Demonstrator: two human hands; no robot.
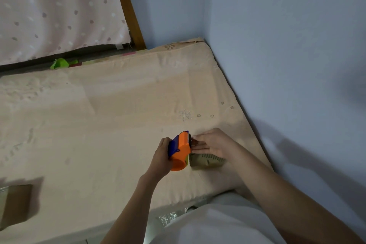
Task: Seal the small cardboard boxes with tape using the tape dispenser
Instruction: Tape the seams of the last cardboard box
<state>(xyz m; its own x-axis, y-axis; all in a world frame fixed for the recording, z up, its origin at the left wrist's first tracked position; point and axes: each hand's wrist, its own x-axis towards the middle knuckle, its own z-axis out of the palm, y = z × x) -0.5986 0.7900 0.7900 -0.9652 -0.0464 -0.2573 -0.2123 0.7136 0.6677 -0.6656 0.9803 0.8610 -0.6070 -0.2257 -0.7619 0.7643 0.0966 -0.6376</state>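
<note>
Tape dispenser [179, 151] against small box [206, 161]

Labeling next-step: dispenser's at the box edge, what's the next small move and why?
Probably draw the tape dispenser leftward off the small box, since the left hand grips it at the box's left edge and the right hand lies flat on top.

head cam | looks fwd+down | mattress [118, 125] near | wall [277, 45] at right

Peach embroidered mattress [111, 125] against blue wall [287, 45]; spotted curtain [59, 10]; perhaps crumpled green paper [59, 63].
</note>
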